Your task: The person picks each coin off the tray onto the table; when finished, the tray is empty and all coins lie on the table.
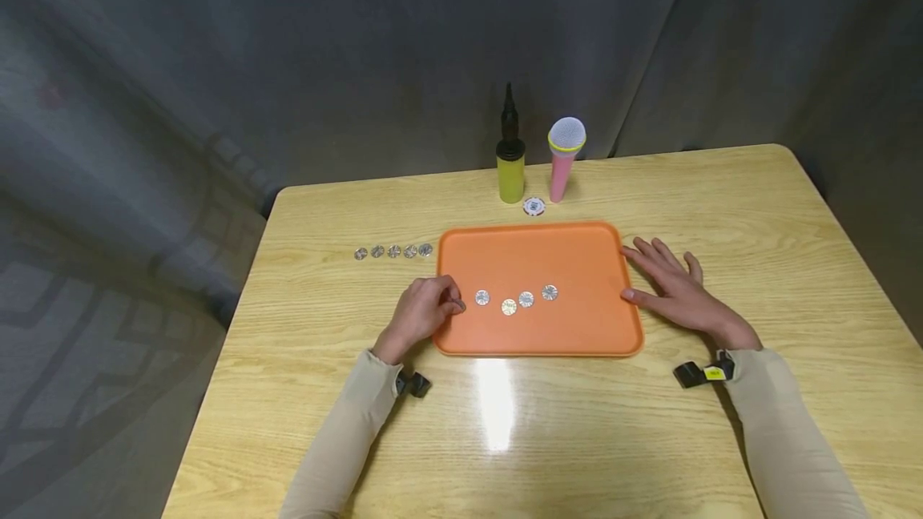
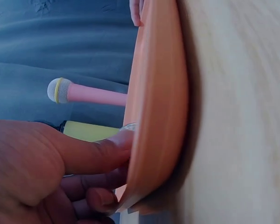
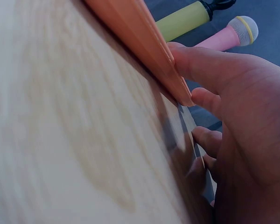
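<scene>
My left hand (image 1: 420, 312) pinches a silvery coin (image 1: 461, 306) between thumb and fingers, just inside the left end of the orange tray (image 1: 577, 335). In the left wrist view, the tray's rim (image 2: 161, 93) hides part of the fingertips. Several coins lie spaced out on the tray's floor, among them a silver one (image 1: 482, 297) nearest that hand and a more yellowish one (image 1: 509, 307). At the opposite end, my right hand (image 1: 678, 295) touches the tray's right rim with thumb and forefinger, its fingers spread and holding nothing else.
Left of the tray, several coins (image 1: 393, 251) form a row on the wooden table (image 1: 324, 303). Behind the tray stand a yellow-green cylinder with a black top (image 1: 511, 179) and a pink toy microphone (image 1: 562, 166). A poker chip (image 1: 534, 207) lies before them. Dark curtains hang beyond.
</scene>
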The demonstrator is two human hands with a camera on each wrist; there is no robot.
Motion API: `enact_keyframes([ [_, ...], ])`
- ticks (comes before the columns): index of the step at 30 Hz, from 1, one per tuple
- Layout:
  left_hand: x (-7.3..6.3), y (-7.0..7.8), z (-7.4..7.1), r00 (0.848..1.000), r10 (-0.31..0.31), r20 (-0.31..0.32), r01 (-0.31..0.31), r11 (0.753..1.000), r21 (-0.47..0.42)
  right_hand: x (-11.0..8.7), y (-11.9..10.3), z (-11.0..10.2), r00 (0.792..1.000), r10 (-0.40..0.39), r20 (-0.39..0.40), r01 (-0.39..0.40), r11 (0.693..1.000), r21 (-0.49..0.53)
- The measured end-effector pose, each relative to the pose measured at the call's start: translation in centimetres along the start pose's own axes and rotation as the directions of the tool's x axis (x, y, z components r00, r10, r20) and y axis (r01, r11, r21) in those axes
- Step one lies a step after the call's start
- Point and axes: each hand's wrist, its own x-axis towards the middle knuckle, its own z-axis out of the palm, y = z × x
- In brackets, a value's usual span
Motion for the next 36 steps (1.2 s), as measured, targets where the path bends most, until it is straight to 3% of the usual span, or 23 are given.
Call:
enact_keyframes([
  [12,0.2,-0.4,-0.8,0.998,-0.037,0.045,0.045,0.979,-0.196,0.1,0.1,0.1,1.0,0.0,-0.002,0.0,1.0,0.002],
  [19,0.3,-1.4,-1.8,0.999,-0.029,-0.019,0.023,0.968,-0.248,0.1,0.1,0.1,1.0,-0.003,-0.002,0.003,1.0,0.001],
  [36,0.3,-3.3,-3.8,0.989,-0.1,-0.108,0.062,0.95,-0.307,0.1,0.0,0.0,1.0,-0.001,0.005,0.001,1.0,0.003],
])
